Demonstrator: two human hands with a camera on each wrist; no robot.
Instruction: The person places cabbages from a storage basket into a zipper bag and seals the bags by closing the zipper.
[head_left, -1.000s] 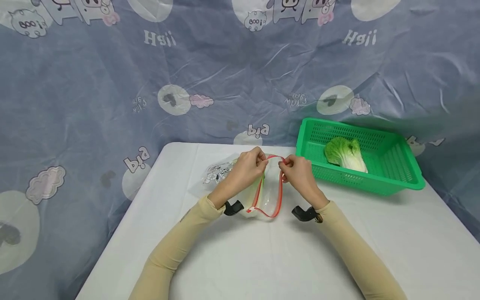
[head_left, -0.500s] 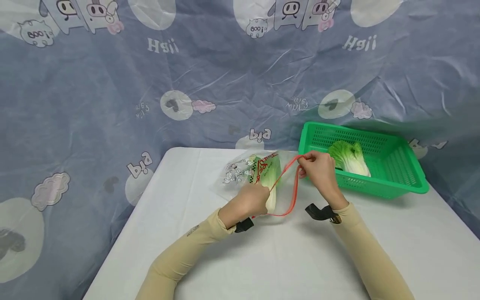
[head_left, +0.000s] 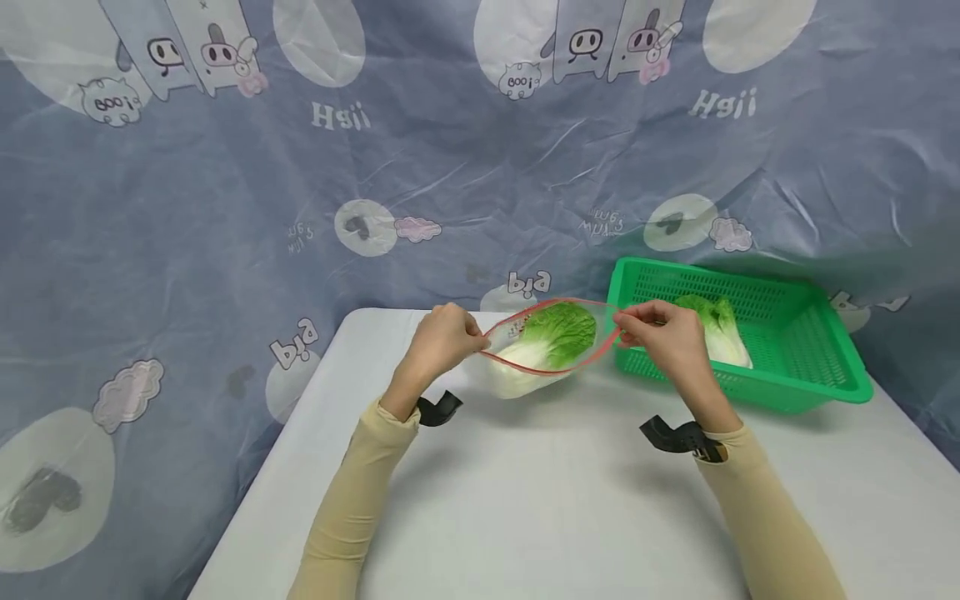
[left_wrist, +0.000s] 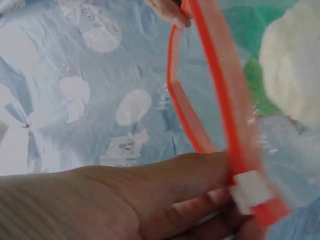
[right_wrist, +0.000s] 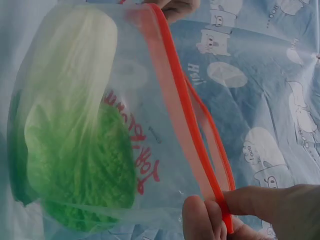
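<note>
Head view: green basket point(head_left: 780, 395) taken as the landmark. One loose cabbage point(head_left: 727, 337) lies inside it, leafy end toward the basket's far wall, white base by the near wall. White table point(head_left: 562, 517) under the basket, spreading to its left and nearer to me. Printed blue-grey sheet point(head_left: 465, 150) rises behind the basket. My tan sleeves and black wrist straps show on the near side of the basket. In the way: my right hand point(head_left: 667, 335) crosses in front of the basket's near left corner and hides part of that wall. Left wrist view has clear plastic between the camera and a patch of green.

Clear bag point(right_wrist: 135, 70) with red lettering point(right_wrist: 135, 145) is left of the basket, its red-edged mouth point(right_wrist: 182, 100) parted and turned toward me. Bagged cabbage point(head_left: 557, 335) sits inside, leaves toward the basket, white base pointing away from it. Cannot tell whether the bag touches the table.

Fingers: my left hand point(head_left: 442, 340) pinches the mouth's end farther from the basket, by a white tab point(left_wrist: 251, 189); my right pinches the end nearest the basket. Mouth stretched between them, cabbage between and below both sets of fingers.
</note>
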